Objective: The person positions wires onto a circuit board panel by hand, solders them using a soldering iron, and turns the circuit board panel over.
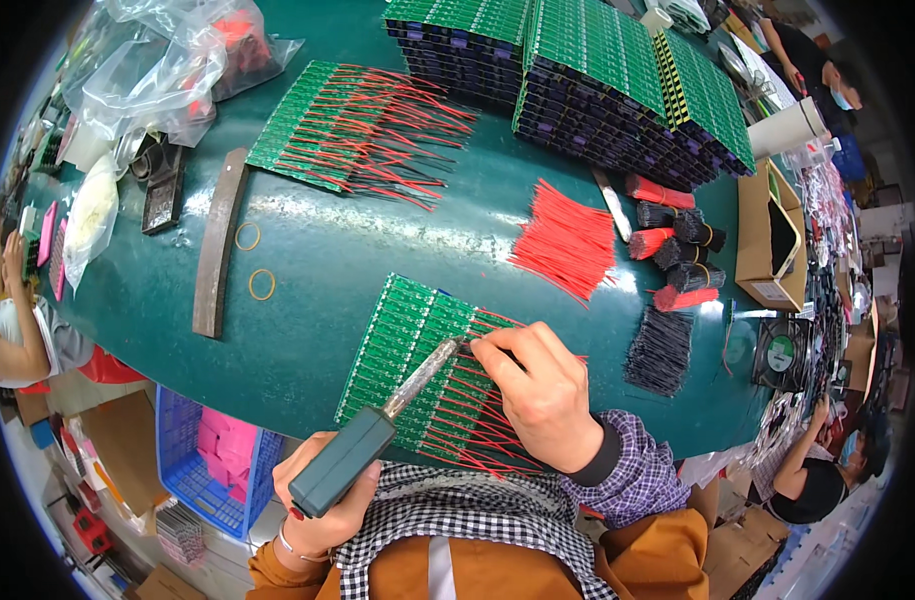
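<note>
My left hand (pixel 325 525) is wrapped round the dark green handle of a soldering iron (pixel 345 460). The iron's metal barrel slants up to the right, and its tip meets a green circuit board panel (pixel 389 340) lying near the table's front edge. At that tip my right hand (pixel 545 392) pinches a thin wire, mostly hidden by the fingers. Rows of red wires (pixel 472 425) stick out from the panel's right part, passing under and below my right hand.
Behind lies another wired green panel (pixel 302 130), left of tall board stacks (pixel 597 60). Loose red wires (pixel 567 240), black wires (pixel 659 350) and tied wire bundles (pixel 692 228) lie right, near a cardboard box (pixel 767 240) and fan (pixel 780 353). A metal bar (pixel 220 245) lies left.
</note>
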Available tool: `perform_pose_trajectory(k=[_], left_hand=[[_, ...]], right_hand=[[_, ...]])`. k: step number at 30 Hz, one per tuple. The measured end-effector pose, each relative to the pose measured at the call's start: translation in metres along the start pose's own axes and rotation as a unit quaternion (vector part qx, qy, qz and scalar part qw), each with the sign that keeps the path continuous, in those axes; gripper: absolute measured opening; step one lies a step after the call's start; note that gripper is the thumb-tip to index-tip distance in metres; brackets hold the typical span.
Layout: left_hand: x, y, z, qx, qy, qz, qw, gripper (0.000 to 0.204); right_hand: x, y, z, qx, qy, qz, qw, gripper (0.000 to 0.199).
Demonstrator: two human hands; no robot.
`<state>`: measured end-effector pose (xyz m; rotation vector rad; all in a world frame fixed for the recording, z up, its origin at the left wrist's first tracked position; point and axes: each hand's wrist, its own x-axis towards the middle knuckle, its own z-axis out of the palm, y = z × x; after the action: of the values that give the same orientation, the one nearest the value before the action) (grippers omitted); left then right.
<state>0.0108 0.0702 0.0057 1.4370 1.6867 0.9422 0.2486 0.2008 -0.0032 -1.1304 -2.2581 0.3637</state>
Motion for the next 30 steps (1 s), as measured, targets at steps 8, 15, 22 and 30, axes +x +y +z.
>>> perform_pose_trajectory(k=[8,15,22,30], left_hand=[[-0.016,-0.008,-0.005,0.022,0.048,0.002,0.999,0.026],[-0.016,-0.003,-0.004,0.012,0.055,0.000,0.998,0.027],[-0.018,-0.002,-0.004,-0.006,0.053,-0.022,0.998,0.029],[-0.020,-0.002,-0.006,-0.026,0.063,-0.054,0.996,0.030]], right_hand=[[-0.002,0.002,-0.002,-0.030,-0.025,-0.021,0.999,0.031],[-0.002,0.000,-0.001,-0.027,-0.026,-0.017,0.999,0.030],[-0.003,0.001,-0.001,-0.021,-0.015,-0.015,1.000,0.030],[-0.006,-0.006,-0.003,-0.015,0.026,-0.034,0.999,0.031]])
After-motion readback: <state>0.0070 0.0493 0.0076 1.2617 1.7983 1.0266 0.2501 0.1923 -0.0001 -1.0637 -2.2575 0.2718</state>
